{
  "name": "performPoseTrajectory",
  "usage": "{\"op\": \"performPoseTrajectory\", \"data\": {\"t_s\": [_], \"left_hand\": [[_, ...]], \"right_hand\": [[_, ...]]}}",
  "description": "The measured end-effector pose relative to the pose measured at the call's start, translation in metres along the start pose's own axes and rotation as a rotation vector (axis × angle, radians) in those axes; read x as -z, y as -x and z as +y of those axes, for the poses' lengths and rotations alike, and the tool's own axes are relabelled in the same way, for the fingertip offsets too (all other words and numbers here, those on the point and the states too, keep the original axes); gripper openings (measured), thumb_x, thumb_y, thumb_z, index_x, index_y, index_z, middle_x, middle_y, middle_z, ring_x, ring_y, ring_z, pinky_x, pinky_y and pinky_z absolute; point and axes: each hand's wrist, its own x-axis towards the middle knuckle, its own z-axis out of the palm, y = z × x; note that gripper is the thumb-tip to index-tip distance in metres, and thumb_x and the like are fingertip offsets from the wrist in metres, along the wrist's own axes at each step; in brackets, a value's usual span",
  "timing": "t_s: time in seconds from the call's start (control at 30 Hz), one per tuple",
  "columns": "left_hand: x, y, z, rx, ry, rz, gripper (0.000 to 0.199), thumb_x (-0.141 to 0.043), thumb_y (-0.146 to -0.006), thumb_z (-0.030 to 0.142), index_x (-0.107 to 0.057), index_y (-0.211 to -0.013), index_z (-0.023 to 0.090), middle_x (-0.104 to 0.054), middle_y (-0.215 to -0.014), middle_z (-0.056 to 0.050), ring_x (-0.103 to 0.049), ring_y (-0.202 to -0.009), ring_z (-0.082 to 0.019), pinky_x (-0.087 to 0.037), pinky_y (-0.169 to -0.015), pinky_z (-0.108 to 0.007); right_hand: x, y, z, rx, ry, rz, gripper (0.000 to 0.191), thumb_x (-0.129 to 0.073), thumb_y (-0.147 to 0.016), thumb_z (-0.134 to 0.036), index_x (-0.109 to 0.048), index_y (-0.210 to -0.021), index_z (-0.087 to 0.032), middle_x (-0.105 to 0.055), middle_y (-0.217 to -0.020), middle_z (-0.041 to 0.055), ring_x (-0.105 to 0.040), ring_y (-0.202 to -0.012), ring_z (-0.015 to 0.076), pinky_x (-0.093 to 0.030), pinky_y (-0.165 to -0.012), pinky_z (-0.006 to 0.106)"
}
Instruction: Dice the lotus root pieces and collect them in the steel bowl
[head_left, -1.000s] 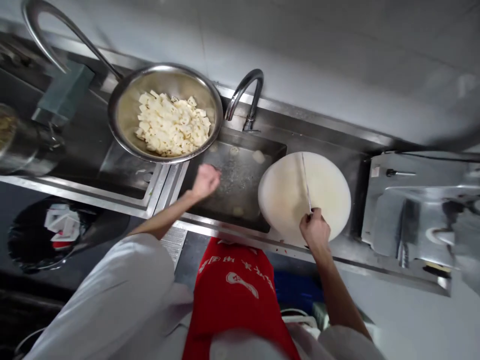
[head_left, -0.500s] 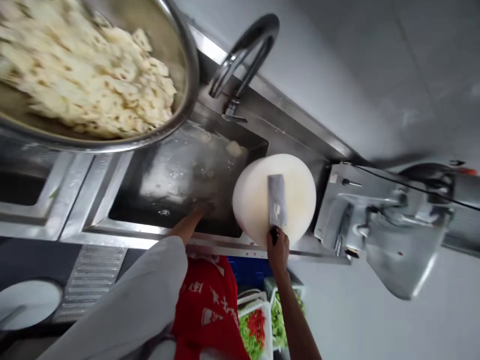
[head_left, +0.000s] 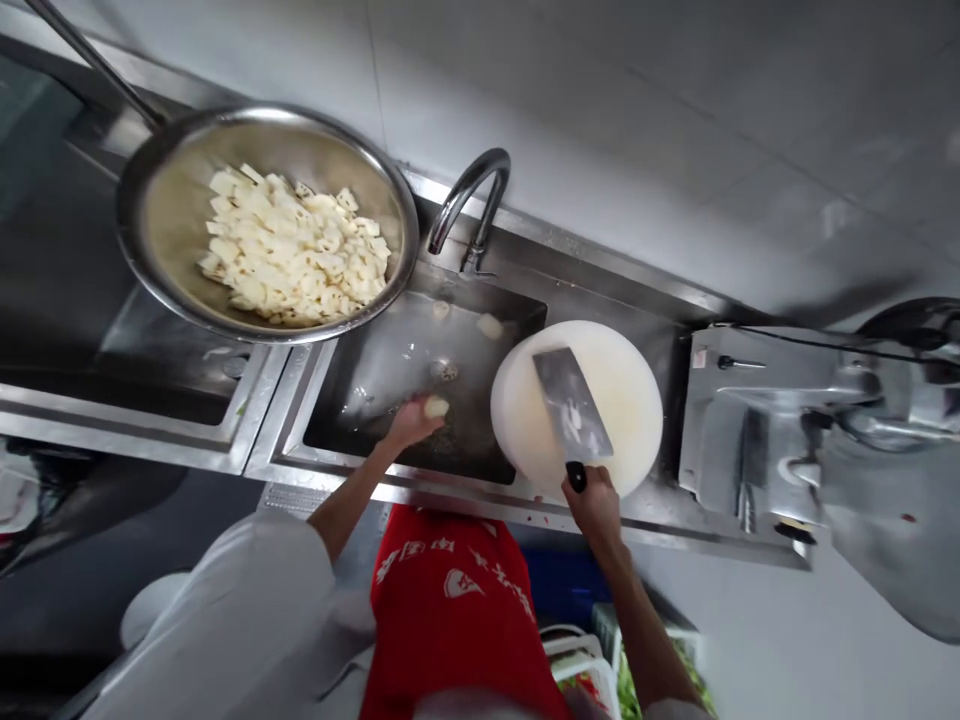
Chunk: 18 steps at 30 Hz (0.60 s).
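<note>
Over the sink (head_left: pixel 360 365), my left hand (head_left: pixel 414 422) has its fingers closed round a pale, peeled piece (head_left: pixel 436 407). My right hand (head_left: pixel 596 503) grips the black handle of a cleaver (head_left: pixel 573 402), whose wide blade lies over the round white chopping board (head_left: pixel 634 400). More pale pieces (head_left: pixel 490 326) lie at the back of the sink. A large steel bowl (head_left: pixel 161 215) at the left holds a heap of cut white slices with holes (head_left: pixel 300 250).
A curved tap (head_left: pixel 491 185) rises behind the sink. A metal slicing machine (head_left: pixel 750 420) stands right of the board. Crates of green and red vegetables (head_left: pixel 585 685) sit below the counter edge. Another sink basin (head_left: pixel 150 370) is at the left.
My left hand has come up from the sink with a pale piece in it. The cleaver's blade has tilted to the left. The view has shifted, showing the whole bowl.
</note>
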Motion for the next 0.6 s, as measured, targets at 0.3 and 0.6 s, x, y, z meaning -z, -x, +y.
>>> {"op": "performPoseTrajectory", "data": {"t_s": [0.3,0.6], "left_hand": [[0.016,0.058,0.105,-0.634,-0.257,0.295,0.053,-0.055,-0.089,0.04,-0.046,-0.137,0.02,-0.05,-0.126,-0.015,-0.05,-0.111,-0.031,-0.044,-0.096,-0.045],[0.082,0.009,-0.02,0.147,-0.378,0.426,0.054,-0.058,-0.084,0.042,-0.049,-0.127,0.012,-0.05,-0.117,-0.02,-0.056,-0.101,-0.032,-0.045,-0.091,-0.045]], "right_hand": [[0.03,-0.002,-0.147,0.272,0.098,-0.19,0.025,-0.054,-0.09,-0.029,-0.055,-0.11,-0.013,-0.054,-0.112,0.0119,-0.064,-0.085,0.0196,-0.045,-0.071,0.028],[0.039,0.047,-0.074,0.218,0.22,-0.185,0.025,-0.048,-0.093,-0.032,-0.056,-0.106,-0.012,-0.052,-0.11,0.0127,-0.066,-0.08,0.0211,-0.046,-0.064,0.029]]}}
